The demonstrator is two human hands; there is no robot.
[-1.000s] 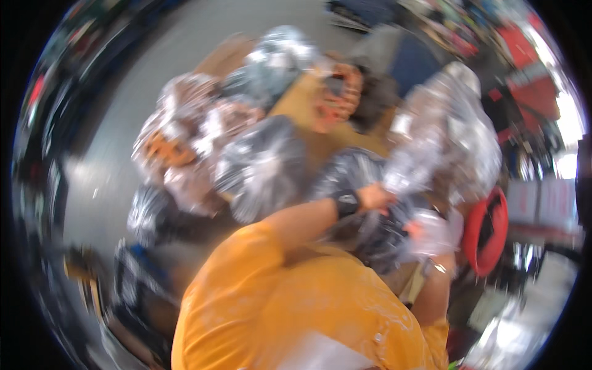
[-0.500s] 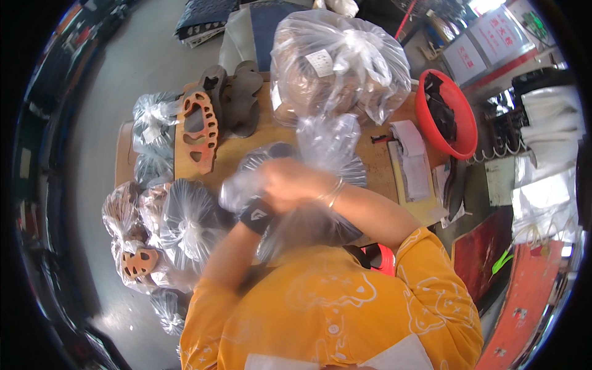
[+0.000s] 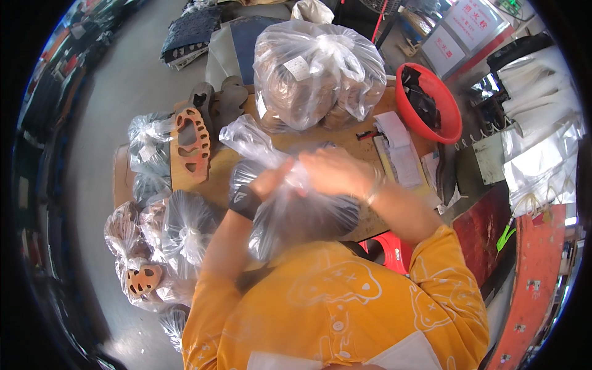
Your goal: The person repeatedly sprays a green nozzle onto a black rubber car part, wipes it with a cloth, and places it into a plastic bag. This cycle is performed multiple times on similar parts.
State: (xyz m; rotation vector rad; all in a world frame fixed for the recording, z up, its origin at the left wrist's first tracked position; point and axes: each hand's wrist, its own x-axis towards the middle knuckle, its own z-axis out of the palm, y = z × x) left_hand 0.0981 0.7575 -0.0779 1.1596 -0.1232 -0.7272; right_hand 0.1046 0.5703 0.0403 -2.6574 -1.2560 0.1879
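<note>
A clear plastic bag (image 3: 302,225) with dark contents stands on the wooden table in front of my body. Its neck is gathered between my two hands, and a loose twisted end sticks up to the far left. My left hand (image 3: 274,178), with a black band at the wrist, is closed around the gathered neck. On the other side of the neck, my right hand (image 3: 336,172) grips the plastic with curled fingers, somewhat blurred. A bracelet circles my right wrist. What lies inside the bag is too cloudy to name.
Beyond stands a large tied bag of brown items (image 3: 302,80). An orange cut-out template (image 3: 193,145) and dark templates (image 3: 231,102) lie at the table's far left. Several tied bags (image 3: 185,231) crowd the left side. A red basin (image 3: 453,126) and white papers (image 3: 404,151) are to the right.
My hands were together, blurred, over the bag's neck; now they are apart on either side of it. The bag's loose end now points up and away. The whole view has shifted slightly.
</note>
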